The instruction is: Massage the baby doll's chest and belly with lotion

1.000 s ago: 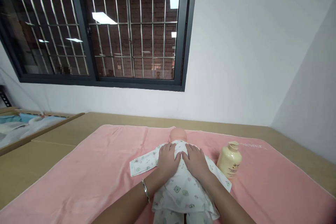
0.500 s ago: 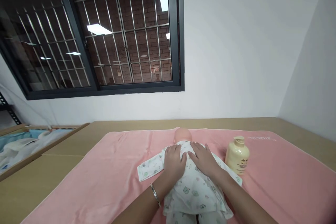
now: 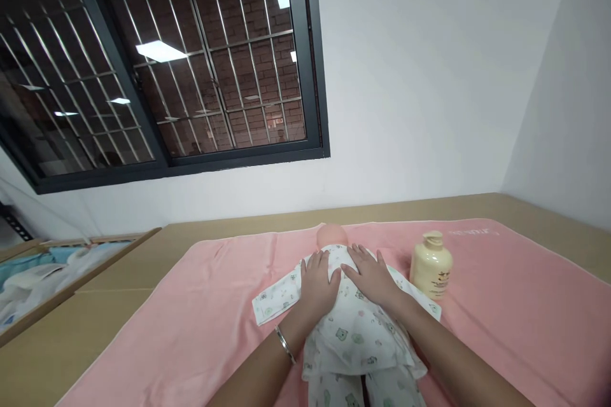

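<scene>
Flat on the doll [image 3: 351, 324] both hands are laid — the left hand [image 3: 317, 283] and the right hand [image 3: 372, 276] side by side, each grip spread open, clamped on nothing. Its soft printed cotton suit is pressed beneath them. A cream plastic pump bottle [image 3: 432, 265], rounded, capped, contents unseen, is stood just beside on the fuzzy pink towel [image 3: 191, 318] spread over the tan surface [image 3: 71, 331].

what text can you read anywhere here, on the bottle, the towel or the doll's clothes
Cream lotion bottle: a dark printed label, too small and blurred to read.
Pink towel: faint pale lettering near its far right corner, too faint to read.
Baby doll under the left hand and right hand: animal prints only, no words.
</scene>
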The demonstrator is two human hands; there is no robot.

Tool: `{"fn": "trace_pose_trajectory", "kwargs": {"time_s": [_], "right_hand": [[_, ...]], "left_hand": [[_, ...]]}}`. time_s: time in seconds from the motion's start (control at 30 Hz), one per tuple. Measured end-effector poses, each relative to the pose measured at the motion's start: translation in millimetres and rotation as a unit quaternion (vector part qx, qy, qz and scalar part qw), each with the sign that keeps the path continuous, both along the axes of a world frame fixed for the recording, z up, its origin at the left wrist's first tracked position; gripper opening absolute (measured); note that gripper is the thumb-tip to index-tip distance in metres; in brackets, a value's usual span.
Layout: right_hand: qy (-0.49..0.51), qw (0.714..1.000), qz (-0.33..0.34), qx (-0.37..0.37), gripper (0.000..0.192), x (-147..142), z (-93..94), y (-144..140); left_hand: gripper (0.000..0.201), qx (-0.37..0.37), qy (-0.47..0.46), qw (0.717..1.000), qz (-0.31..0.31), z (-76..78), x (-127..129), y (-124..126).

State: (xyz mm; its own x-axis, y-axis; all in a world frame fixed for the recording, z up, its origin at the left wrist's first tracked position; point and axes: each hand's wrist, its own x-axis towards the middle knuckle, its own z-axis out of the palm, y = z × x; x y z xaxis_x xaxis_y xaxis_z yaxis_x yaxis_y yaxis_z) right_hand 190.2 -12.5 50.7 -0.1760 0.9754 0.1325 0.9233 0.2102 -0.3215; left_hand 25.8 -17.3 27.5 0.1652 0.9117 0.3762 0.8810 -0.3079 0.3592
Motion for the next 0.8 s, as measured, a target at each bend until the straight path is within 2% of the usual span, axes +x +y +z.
{"fn": "trace_pose_trajectory", "kwargs": {"time_s": [0.13,0.27,0.4,0.6,0.8], "right_hand": [[-0.006,1.0,0.007,0.024,0.061,-6.7,-0.5,-3.3],[-0.034,0.996,-0.019,0.077,0.053,-17.9,3.1,-13.1],[-0.079,0.991,-0.032,0.108,0.046,-25.0,10.7,-24.5],[-0.071,0.991,-0.034,0.108,0.047,-18.5,9.3,-19.1],[-0.023,0.999,-0.008,0.045,0.052,-6.8,2.3,-6.1]], "left_hand": [[0.045,0.034,-0.013,0.999,-0.003,0.8,0.2,-1.6],[0.04,0.083,0.013,0.996,-0.001,3.7,3.8,-7.8],[0.037,0.096,0.03,0.995,0.017,8.1,6.7,-13.0],[0.033,0.034,0.036,0.998,0.043,17.4,3.8,-7.2],[0.046,-0.054,0.007,0.998,0.02,16.0,-6.3,5.8]]}}
